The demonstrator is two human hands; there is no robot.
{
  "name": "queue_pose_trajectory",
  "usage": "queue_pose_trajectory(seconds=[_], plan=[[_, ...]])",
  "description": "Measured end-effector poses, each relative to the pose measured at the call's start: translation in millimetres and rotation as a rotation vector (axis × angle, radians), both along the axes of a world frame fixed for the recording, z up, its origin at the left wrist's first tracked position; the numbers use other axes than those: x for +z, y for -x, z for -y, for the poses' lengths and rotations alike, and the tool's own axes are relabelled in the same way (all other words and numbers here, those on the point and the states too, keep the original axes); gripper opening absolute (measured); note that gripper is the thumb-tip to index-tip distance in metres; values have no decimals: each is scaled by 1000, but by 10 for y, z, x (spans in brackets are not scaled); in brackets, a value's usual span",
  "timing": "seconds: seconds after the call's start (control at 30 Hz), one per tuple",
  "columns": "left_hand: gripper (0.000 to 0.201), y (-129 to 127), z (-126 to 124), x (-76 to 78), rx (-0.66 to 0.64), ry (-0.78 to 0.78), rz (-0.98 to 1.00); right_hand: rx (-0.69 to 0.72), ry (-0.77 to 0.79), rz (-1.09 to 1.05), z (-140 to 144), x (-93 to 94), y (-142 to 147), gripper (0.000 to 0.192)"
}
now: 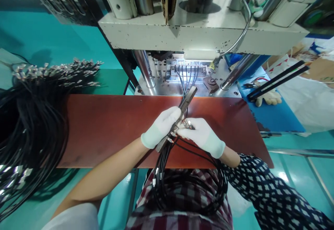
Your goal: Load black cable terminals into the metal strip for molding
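My gloved left hand [162, 126] grips a long metal bar-shaped fixture [188, 99], tilted with its far end up to the right. Close beside it, my gloved right hand [200, 134] pinches silvery cable connectors [188, 123] at the bar's right side. More metal connector ends [171, 139] sit along the lower part of the bar. Black cables [163, 164] run down from it and hang in a loop over my lap. Behind the bar, several thin cables [186, 77] lead into a lit metal mould [186, 73] in the press.
The white press frame [203, 37] spans above, with steel columns [144, 68] on both sides. A large bundle of black cables [33, 118] lies left on the brown board [109, 129]. Black bars [279, 80] and a glove [268, 98] rest on a blue surface at right.
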State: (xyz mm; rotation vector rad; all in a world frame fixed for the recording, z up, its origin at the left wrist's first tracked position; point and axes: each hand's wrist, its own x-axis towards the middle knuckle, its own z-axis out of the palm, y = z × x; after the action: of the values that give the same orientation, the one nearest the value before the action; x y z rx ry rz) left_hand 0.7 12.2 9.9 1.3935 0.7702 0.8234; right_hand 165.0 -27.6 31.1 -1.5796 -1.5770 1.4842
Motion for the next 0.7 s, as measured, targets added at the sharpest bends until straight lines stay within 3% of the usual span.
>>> queue_pose_trajectory(seconds=[0.3,0.57,0.7], plan=[[38,-9,45,46,41,-36,-44,35,-56,34,2,24,39,26],[39,-22,27,46,108,-115,-169,36,-167,96,33,-31,66,28],[39,-2,24,60,82,-77,-160,59,-174,119,79,-32,35,33]])
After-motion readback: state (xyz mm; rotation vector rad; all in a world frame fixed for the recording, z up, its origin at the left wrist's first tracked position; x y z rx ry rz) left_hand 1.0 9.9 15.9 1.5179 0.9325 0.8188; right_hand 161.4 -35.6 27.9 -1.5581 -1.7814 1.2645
